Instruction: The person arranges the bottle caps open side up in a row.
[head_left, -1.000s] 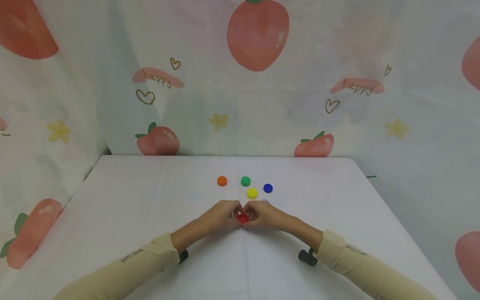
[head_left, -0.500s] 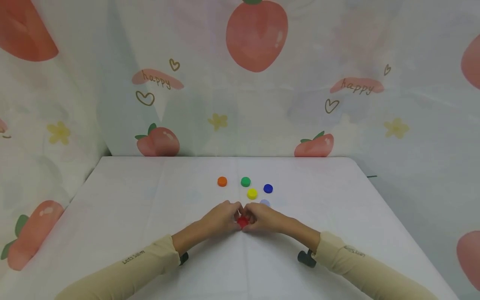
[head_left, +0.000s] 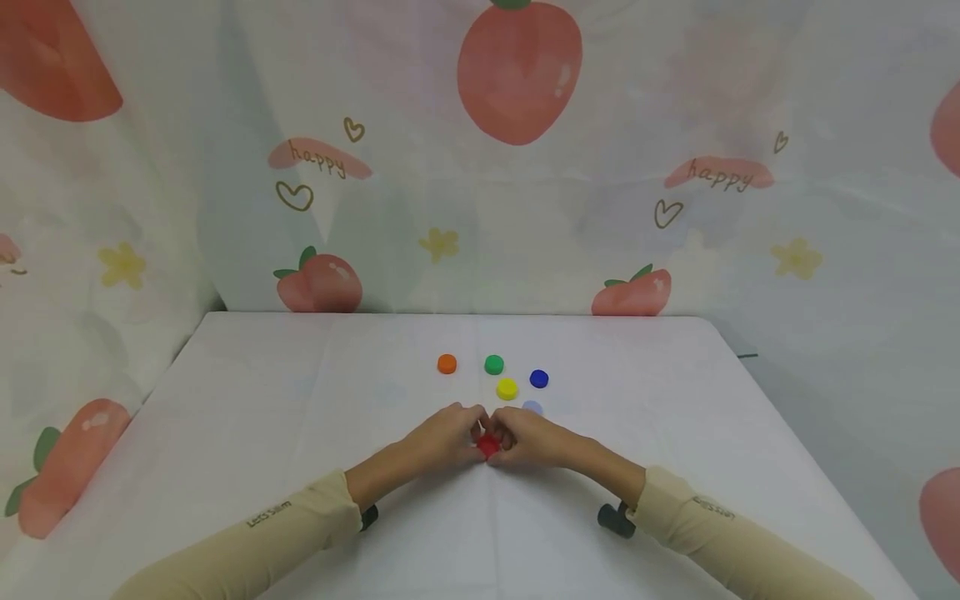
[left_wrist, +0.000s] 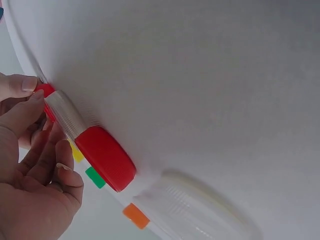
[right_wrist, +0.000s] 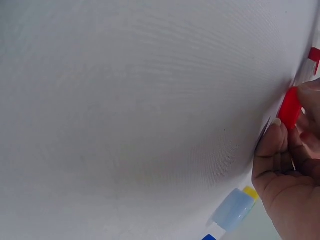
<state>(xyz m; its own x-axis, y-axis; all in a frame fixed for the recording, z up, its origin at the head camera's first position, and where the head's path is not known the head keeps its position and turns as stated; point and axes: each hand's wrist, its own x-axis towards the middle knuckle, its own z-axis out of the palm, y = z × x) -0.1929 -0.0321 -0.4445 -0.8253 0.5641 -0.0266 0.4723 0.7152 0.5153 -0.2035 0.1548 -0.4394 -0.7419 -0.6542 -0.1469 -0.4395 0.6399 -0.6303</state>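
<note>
A small red round disc, like a bottle cap [head_left: 488,447], lies between my two hands low over the white table. My left hand [head_left: 441,437] pinches it from the left, thumb on the near side and fingers curled beyond. From the right, my right hand [head_left: 538,437] pinches the same cap, its fingertips meeting the left ones. The left wrist view has the thumb over red plastic [left_wrist: 46,90], with clear ribbed plastic beside it. In the right wrist view, fingers and thumb hold the red cap [right_wrist: 290,109]. Fingers partly hide its sides.
Beyond the hands lie similar caps: orange [head_left: 447,363], green [head_left: 494,364], yellow [head_left: 507,388], dark blue [head_left: 538,378] and pale blue [head_left: 532,407]. The pale blue one is just behind the right hand. A patterned curtain [head_left: 390,192] rises behind the white table [head_left: 300,400].
Both hands and the red cap have shifted slightly toward me since a second ago, so more of the pale blue cap shows. The other caps stay where they were.
</note>
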